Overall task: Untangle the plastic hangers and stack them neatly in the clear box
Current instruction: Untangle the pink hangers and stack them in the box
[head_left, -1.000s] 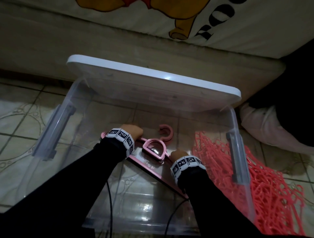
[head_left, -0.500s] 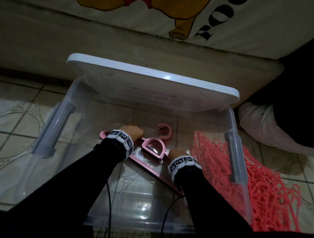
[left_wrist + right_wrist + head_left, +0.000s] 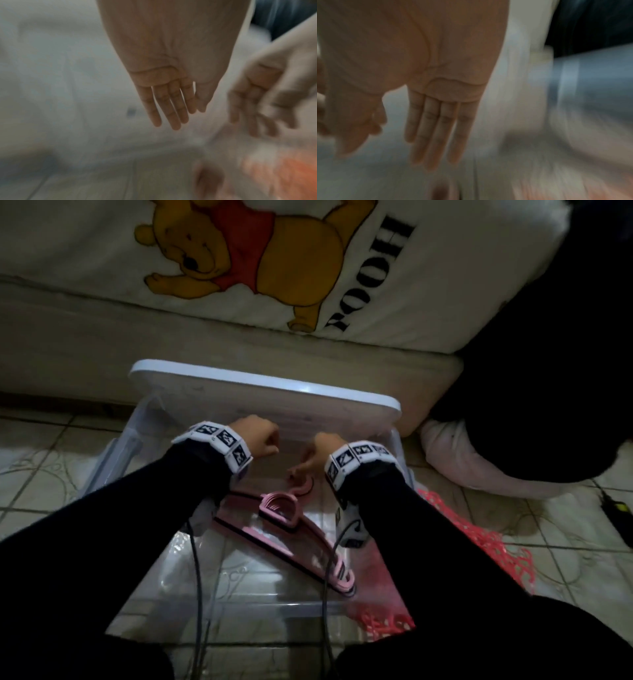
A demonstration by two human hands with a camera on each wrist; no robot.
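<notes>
A stack of pink hangers (image 3: 287, 529) lies flat inside the clear box (image 3: 113, 460), hooks toward the far wall. Both hands hover above the stack, empty. My left hand (image 3: 257, 436) (image 3: 173, 108) has straight fingers in the left wrist view, with nothing in them. My right hand (image 3: 315, 453) (image 3: 433, 132) is also flat and empty, just above the hook end. A tangle of red hangers (image 3: 486, 546) lies on the floor right of the box.
The box's white lid (image 3: 263, 392) leans at the far side against a mattress (image 3: 205, 347) with a bear-print sheet. A pale pink cloth (image 3: 479, 470) and a dark bundle sit at the right. Tiled floor (image 3: 41, 474) surrounds the box.
Both hands have let go of the pink hangers and risen above them, fingers straightened. The camera has tilted up and moved closer.
</notes>
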